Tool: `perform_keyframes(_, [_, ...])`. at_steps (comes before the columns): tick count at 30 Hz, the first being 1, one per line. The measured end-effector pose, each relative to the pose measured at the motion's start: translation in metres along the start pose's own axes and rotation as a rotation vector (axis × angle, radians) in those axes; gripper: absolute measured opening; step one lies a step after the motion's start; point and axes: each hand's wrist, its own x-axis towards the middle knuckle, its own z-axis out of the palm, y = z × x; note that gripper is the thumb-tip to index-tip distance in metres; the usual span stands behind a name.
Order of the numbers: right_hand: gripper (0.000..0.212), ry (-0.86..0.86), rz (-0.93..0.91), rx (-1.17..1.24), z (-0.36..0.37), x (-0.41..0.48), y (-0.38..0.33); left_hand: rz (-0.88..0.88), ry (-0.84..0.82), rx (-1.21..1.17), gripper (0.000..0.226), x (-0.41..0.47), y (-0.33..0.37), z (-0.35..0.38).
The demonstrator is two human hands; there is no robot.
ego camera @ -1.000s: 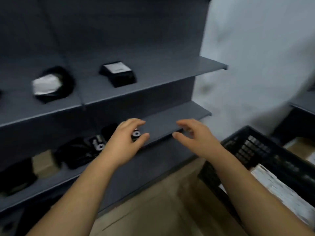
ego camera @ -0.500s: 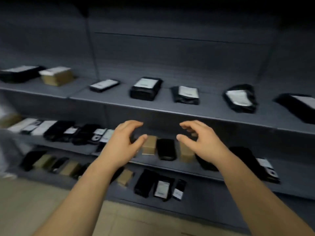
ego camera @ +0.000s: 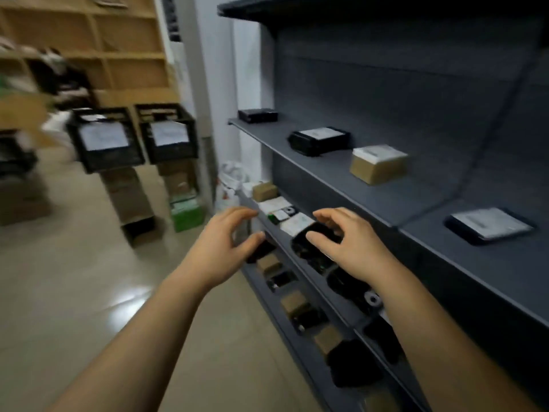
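Since the black pouch (ego camera: 306, 254) lies at the front of the middle shelf (ego camera: 329, 295), just under the right hand (ego camera: 353, 245), closing both hands on its ends looks best (both hover empty, fingers loosely curled). The upper shelf (ego camera: 341, 179) overhangs close; beyond the left hand (ego camera: 219, 248), open floor (ego camera: 89, 292) gives room to withdraw.

One wide-angle camera, worn on the head, looks forward and down along the grey shelf unit (ego camera: 335, 171), which runs from near right to far centre. It sits near enough that the left hand (ego camera: 219, 251) and right hand (ego camera: 350, 248) fill mid-frame, while the floor (ego camera: 74, 286) and black crates (ego camera: 116, 159) lie far left.
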Motion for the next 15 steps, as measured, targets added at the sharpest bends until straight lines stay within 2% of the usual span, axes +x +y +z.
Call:
perform_keyframes(4, [0.043,-0.141,-0.187,0.024,0.07,0.124,-0.043,-0.153,0.129,0.092,0.048,0.037,-0.082,-0.059])
perform_keyframes(9, [0.041,-0.237,-0.31,0.041,0.154,0.239,-0.085,-0.312,0.216,0.13,0.04,0.077,-0.185,-0.101])
perform_keyframes(12, [0.043,-0.259,-0.323,0.041,0.198,0.304,-0.09,-0.332,0.22,0.129,0.039,0.118,-0.253,-0.108])
perform_keyframes(15, [0.04,-0.229,-0.281,0.016,0.229,0.37,-0.088,-0.28,0.18,0.124,0.042,0.18,-0.319,-0.112])
